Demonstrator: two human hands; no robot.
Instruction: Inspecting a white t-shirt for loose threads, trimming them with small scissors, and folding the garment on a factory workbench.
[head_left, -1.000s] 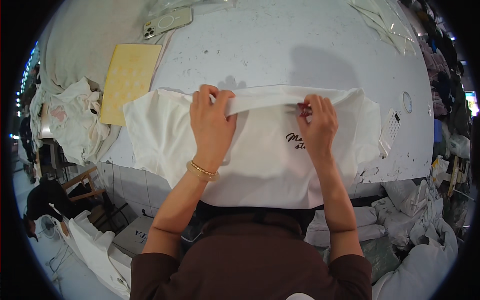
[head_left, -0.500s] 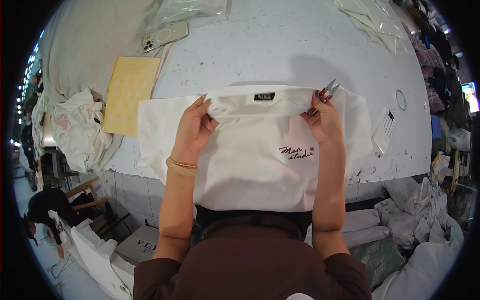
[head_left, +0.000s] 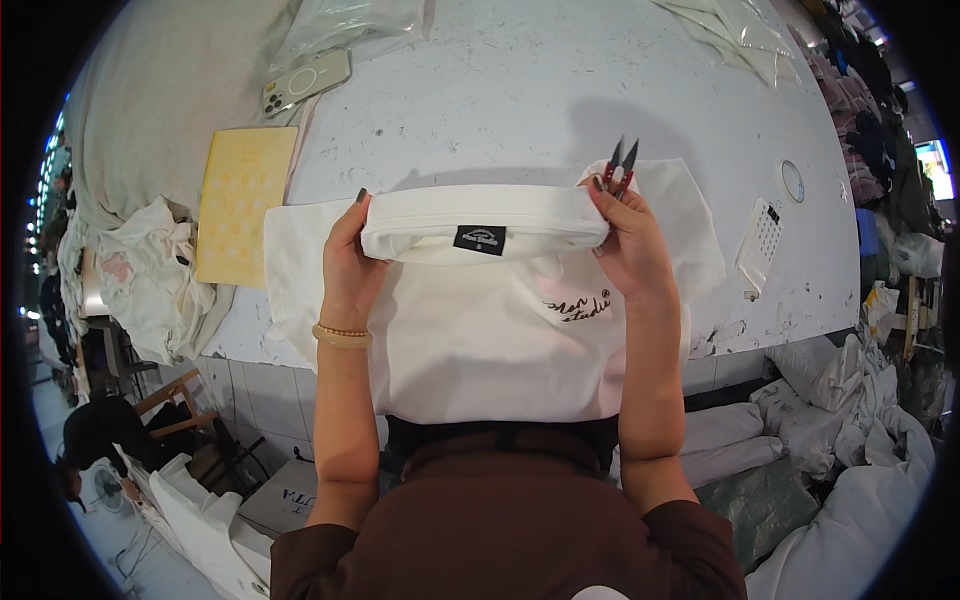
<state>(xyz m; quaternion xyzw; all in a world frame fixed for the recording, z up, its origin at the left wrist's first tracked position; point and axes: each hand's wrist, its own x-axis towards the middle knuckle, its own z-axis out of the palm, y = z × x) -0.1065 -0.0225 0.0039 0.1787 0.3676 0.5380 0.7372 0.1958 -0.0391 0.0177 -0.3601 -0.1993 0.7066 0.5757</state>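
A white shirt (head_left: 480, 340) lies spread before me, its dark stitched lettering on the chest. Its collar is raised and stretched between my two hands, with a black neck label (head_left: 480, 239) facing up inside it. My left hand (head_left: 352, 255) is closed on the left end of the collar, thumb on top. At the other end my right hand (head_left: 634, 238) pinches the collar and also keeps a pair of red-handled thread snips (head_left: 619, 172), blades apart and pointing away from me. The fingers beneath the fabric are partly hidden.
On the white table (head_left: 480, 110) lie a yellow booklet (head_left: 248, 205), a phone (head_left: 307, 83), a white card-like item (head_left: 760, 236) and a tape roll (head_left: 792, 181). Crumpled white cloth (head_left: 150, 275) sits at left, bagged garments (head_left: 735, 35) at far right. Another person (head_left: 105, 440) is at lower left.
The collar is tipped and opened wider, so the neck label now shows fully. My left hand has shifted left, and the snips in my right hand have swung to point more straight away.
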